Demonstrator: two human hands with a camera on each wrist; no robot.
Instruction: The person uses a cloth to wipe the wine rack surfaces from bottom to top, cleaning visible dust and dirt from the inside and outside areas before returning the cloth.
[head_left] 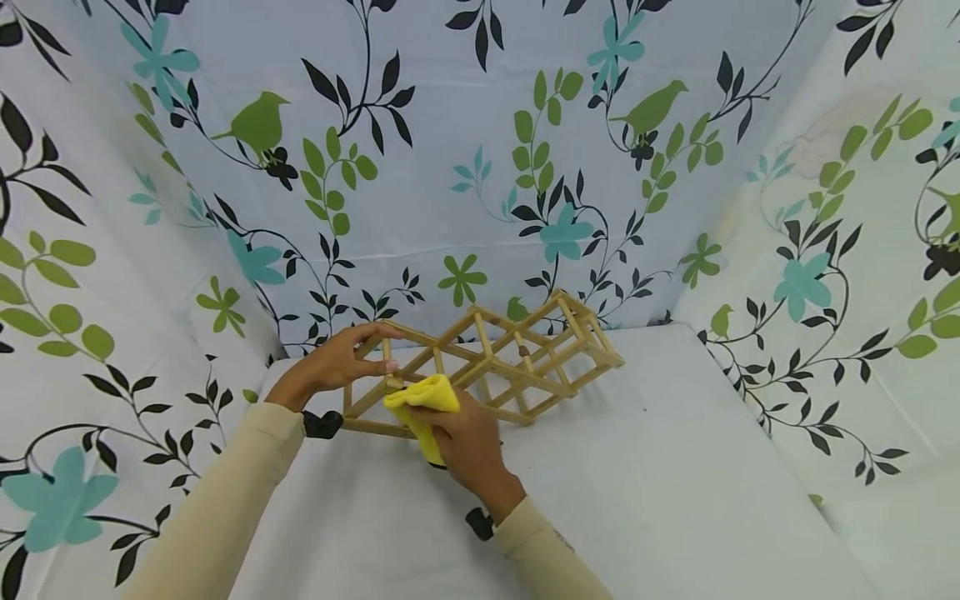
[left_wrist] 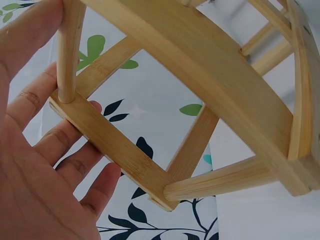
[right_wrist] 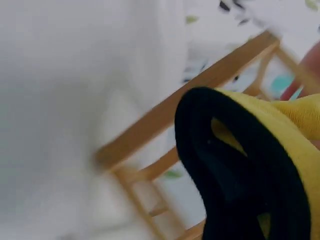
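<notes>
A light wooden lattice rack of crossed slats and round dowels stands at the back of the white table. My left hand grips its left end; in the left wrist view, the fingers lie behind the end slat and the thumb is near an upright dowel. In my right hand is a bunched yellow cloth, held against the rack's left part, close to the left fingertips. The cloth's dark edging fills much of the right wrist view, which is partly blurred.
The white tabletop extends in front and to the right of the rack. Sheets patterned with leaves, flowers and birds hang behind the table and along both sides. The rack's far end comes close to the back sheet.
</notes>
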